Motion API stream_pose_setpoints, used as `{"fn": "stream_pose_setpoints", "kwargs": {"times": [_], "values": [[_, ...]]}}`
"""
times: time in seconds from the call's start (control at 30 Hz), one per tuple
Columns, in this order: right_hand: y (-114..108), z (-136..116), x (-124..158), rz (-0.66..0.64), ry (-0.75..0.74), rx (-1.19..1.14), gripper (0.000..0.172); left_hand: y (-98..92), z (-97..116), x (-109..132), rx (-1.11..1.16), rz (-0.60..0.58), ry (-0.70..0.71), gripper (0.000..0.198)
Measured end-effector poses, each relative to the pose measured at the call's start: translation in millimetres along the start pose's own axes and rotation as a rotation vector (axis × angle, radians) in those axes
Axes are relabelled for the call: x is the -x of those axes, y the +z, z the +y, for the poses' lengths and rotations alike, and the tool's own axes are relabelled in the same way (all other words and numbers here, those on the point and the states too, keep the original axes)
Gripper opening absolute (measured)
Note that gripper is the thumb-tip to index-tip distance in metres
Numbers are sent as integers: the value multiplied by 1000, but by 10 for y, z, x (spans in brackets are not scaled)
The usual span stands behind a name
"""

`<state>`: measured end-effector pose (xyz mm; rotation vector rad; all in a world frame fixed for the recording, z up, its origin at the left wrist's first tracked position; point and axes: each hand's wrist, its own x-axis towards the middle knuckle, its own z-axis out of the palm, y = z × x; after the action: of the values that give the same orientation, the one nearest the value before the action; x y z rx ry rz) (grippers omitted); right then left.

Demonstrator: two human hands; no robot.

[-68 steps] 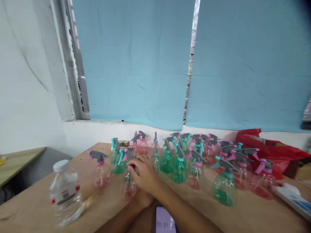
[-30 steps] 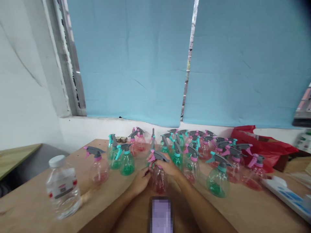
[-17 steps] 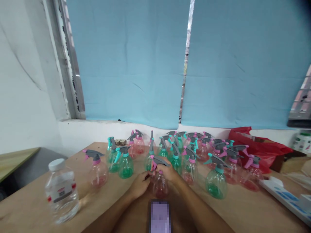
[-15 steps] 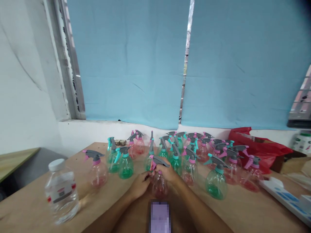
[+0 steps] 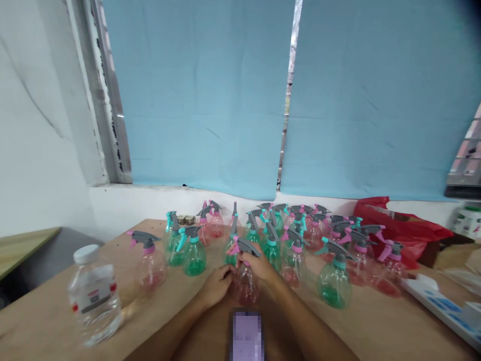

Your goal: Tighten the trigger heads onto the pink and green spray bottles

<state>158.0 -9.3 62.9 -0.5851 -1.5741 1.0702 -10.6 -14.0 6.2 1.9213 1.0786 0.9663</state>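
Observation:
A clear pink spray bottle (image 5: 247,291) with a pink and grey trigger head stands upright on the table in front of me. My right hand (image 5: 260,264) is closed around its head and neck from the right. At the bottle's left side my left hand (image 5: 218,287) is closed, fingers curled in; whether they hold anything is hidden. Just behind stand green spray bottles, one (image 5: 271,253) behind my right hand. To the right of that hand is a pink spray bottle (image 5: 293,268). A purple pixelated patch (image 5: 247,336) covers the area below the bottle.
Many pink and green spray bottles crowd the back and right, a green one (image 5: 334,288) nearest. At left stand a pink one (image 5: 151,268) and a water bottle (image 5: 95,296) with a white cap. A red bag (image 5: 398,228) and a white tray-like object (image 5: 443,311) lie at right.
The pink trigger head has tilted or turned a little to the left with my right hand. The fingers of my left hand have drawn slightly back from the bottle's neck.

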Motion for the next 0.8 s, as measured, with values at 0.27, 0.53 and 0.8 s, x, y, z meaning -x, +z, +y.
{"fn": "stream_pose_setpoints", "kwargs": {"times": [0.27, 0.53, 0.8], "values": [[11, -2, 24, 41, 34, -68, 16, 4, 4, 5, -7, -17, -11, 26], [-2, -23, 21, 58, 4, 7, 27, -3, 4, 4, -36, -19, 0, 23], [-19, 37, 6, 32, 51, -100, 13, -2, -45, 1, -58, -39, -7, 23]]}}
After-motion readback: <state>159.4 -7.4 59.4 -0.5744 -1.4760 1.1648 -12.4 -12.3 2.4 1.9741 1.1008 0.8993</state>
